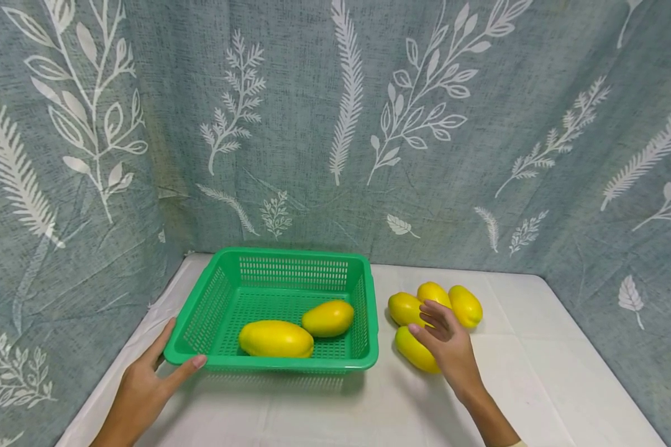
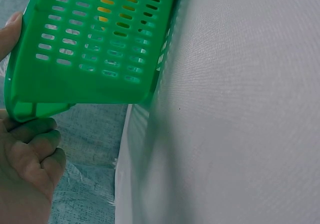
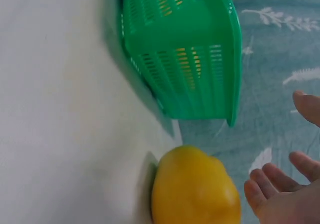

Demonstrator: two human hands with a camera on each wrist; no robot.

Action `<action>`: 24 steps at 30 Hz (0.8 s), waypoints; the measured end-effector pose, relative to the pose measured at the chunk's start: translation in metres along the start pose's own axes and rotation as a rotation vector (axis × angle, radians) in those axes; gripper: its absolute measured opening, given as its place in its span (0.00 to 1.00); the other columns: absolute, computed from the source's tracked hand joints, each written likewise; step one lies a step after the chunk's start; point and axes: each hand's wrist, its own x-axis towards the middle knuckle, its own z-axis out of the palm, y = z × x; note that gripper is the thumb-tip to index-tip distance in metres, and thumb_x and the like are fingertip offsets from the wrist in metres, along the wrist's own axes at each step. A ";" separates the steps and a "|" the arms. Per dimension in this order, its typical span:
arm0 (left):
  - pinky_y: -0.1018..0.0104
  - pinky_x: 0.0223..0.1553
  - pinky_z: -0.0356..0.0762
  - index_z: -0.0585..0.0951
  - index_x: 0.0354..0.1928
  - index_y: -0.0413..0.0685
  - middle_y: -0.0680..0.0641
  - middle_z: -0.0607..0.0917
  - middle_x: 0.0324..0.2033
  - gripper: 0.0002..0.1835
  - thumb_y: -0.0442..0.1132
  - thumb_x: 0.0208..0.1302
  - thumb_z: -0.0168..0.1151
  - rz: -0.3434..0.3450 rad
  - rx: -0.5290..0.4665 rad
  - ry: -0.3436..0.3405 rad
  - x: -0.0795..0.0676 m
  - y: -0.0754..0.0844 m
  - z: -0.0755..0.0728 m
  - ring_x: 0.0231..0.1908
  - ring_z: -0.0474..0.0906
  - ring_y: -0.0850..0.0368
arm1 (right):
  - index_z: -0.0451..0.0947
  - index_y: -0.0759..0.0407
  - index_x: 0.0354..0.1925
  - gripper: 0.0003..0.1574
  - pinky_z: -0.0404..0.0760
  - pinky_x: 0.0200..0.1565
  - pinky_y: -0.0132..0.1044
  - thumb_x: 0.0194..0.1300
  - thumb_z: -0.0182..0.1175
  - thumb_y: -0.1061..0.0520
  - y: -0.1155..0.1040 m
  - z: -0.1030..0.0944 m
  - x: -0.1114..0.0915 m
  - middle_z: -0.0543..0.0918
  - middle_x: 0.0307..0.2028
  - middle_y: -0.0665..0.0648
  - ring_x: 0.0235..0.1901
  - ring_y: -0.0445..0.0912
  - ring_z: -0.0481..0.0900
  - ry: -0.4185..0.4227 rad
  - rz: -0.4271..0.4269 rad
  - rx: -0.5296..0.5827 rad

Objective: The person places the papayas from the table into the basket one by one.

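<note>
In the head view, a green plastic basket (image 1: 291,253) with slotted walls stands at the left of the table. Two yellow mangoes (image 1: 276,339) lie inside it. My left hand (image 1: 145,385) holds the basket's near left corner, its thumb over the front rim and the fingers along the left side. Right of the basket, several yellow mangoes (image 1: 466,307) lie grouped on the table. My right hand (image 1: 450,351) hovers over the nearest mango (image 1: 415,349), partly hiding it, with fingers spread and nothing held. The right wrist view shows a gap between that hand and a mango (image 3: 195,191).
A white cloth (image 1: 537,372) covers the table. Blue-grey curtains (image 1: 302,124) with white leaf prints hang behind it and along both sides. The basket's right wall (image 3: 185,79) stands between the two groups of mangoes.
</note>
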 end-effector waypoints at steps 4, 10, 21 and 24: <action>0.22 0.64 0.66 0.39 0.86 0.62 0.32 0.51 0.83 0.54 0.60 0.75 0.66 -0.002 0.001 0.002 0.000 -0.001 0.000 0.75 0.57 0.21 | 0.69 0.60 0.74 0.39 0.75 0.67 0.28 0.72 0.72 0.54 0.005 -0.005 -0.001 0.74 0.72 0.65 0.72 0.56 0.74 0.010 0.004 -0.028; 0.25 0.63 0.68 0.39 0.86 0.62 0.31 0.53 0.82 0.54 0.59 0.75 0.66 0.005 0.009 0.006 -0.001 -0.001 0.001 0.75 0.59 0.21 | 0.67 0.62 0.75 0.42 0.74 0.65 0.22 0.72 0.71 0.52 0.012 -0.009 0.000 0.74 0.72 0.65 0.72 0.58 0.73 0.014 0.005 -0.056; 0.22 0.64 0.66 0.38 0.86 0.62 0.29 0.52 0.82 0.54 0.60 0.75 0.65 0.000 0.000 0.001 -0.001 0.000 0.000 0.75 0.58 0.20 | 0.67 0.62 0.75 0.43 0.73 0.72 0.35 0.71 0.73 0.51 0.018 -0.013 0.000 0.75 0.72 0.64 0.72 0.57 0.74 0.015 0.038 -0.089; 0.22 0.64 0.66 0.38 0.86 0.62 0.30 0.53 0.82 0.54 0.60 0.75 0.65 0.000 -0.001 0.001 -0.001 -0.001 0.000 0.75 0.58 0.20 | 0.67 0.62 0.75 0.43 0.70 0.75 0.47 0.71 0.73 0.50 0.020 -0.014 -0.001 0.75 0.72 0.64 0.72 0.57 0.73 0.012 0.051 -0.098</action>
